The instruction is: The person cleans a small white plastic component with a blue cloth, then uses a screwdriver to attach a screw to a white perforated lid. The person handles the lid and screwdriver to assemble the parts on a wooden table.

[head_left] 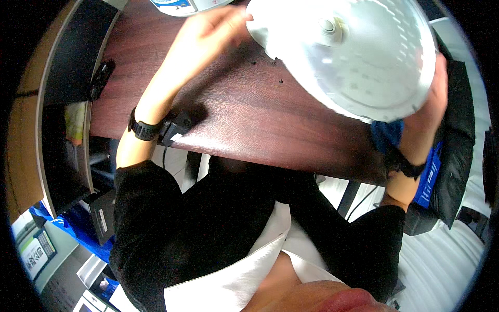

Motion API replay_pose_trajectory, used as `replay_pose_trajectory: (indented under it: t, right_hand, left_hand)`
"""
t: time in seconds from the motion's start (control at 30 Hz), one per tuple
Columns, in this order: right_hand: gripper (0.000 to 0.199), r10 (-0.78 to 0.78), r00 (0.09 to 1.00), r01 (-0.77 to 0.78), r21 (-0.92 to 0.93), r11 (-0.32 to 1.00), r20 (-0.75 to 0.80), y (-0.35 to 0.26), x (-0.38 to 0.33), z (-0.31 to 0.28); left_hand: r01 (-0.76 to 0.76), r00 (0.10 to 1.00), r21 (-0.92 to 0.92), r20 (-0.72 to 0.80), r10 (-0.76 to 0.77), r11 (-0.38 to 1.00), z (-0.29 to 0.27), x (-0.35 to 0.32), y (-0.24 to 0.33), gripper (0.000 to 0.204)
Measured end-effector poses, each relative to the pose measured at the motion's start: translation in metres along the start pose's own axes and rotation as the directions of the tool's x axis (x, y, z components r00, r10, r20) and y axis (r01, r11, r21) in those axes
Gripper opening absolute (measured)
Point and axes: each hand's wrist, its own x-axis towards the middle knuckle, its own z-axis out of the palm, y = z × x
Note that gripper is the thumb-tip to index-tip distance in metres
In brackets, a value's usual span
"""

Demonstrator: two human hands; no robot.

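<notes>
A dark reddish-brown wood-grain tabletop [249, 112] fills the middle of the view, its surface catching soft, even light. To its left stands a tall dark cabinet panel with a pale wooden edge [57, 104]. Below that, off the tabletop's lower-left corner, lies blue fabric [78, 229] beside grey boxes. To the right of the tabletop sits a black padded chair back [460, 140], over pale grey floor [442, 260].

Round silvery perforated lid [358, 52], tilted above the desk.
</notes>
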Motion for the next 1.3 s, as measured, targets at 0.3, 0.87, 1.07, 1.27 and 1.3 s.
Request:
replay_pose_trajectory:
  t: [0.3, 0.87, 1.07, 1.27, 1.3]
  right_hand:
    - [0.049, 0.047, 0.744, -0.185, -0.137, 0.973, -0.666, -0.035, -0.074, -0.057]
    - [0.048, 0.147, 0.679, -0.255, -0.042, 0.966, -0.719, -0.026, -0.127, -0.089]
    - [0.048, 0.119, 0.613, -0.25, -0.048, 0.967, -0.781, -0.026, -0.132, -0.082]
    - [0.048, 0.08, 0.589, -0.225, -0.069, 0.972, -0.804, -0.022, -0.134, -0.089]
    - [0.048, 0.083, 0.597, -0.232, -0.072, 0.97, -0.798, -0.023, -0.134, -0.089]
  left_hand:
    - [-0.061, 0.952, 0.345, 0.301, -0.049, 0.936, 0.021, -0.009, -0.02, 0.034]
    - [-0.281, 0.918, 0.438, 0.381, 0.107, 0.854, 0.039, 0.002, -0.024, 0.014]
    - [-0.243, 0.944, 0.561, 0.323, 0.061, 0.792, 0.005, 0.001, -0.042, 0.019]
    - [-0.244, 0.946, 0.602, 0.319, 0.051, 0.76, 0.016, 0.005, -0.003, 0.028]
    - [-0.31, 0.933, 0.55, 0.331, 0.139, 0.776, 0.025, 0.003, -0.002, 0.031]
